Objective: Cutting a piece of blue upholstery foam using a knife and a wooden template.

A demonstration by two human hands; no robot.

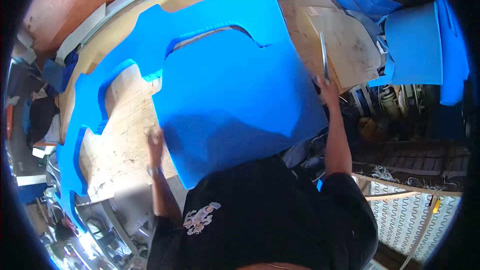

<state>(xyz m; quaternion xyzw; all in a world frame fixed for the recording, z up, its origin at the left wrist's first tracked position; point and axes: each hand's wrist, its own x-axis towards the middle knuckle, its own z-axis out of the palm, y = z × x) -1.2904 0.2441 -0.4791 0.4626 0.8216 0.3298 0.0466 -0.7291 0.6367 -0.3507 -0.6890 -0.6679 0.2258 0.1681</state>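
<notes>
A large blue foam sheet [235, 95] lies in front of me on a wooden worktable [125, 135], its near end against my dark shirt. My right hand [327, 90] is closed on a knife [324, 52] with a long, thin blade pointing away from me, just beyond the sheet's right edge. By the sheet's left edge is my left hand [155, 142], its fingers curled. Whether they pinch the foam is too unclear to tell. A foam piece with scalloped cut-outs [130, 45] curves from the far side down the left.
A pale flat board [345, 45] lies beyond the knife at the right. Blue foam panels [415, 45] hang or stand past it. Below is a shelf with jumbled tools [392, 100], and a frame with zigzag springs [400, 220] stands at lower right. An orange-brown surface [90, 0] fills the far left.
</notes>
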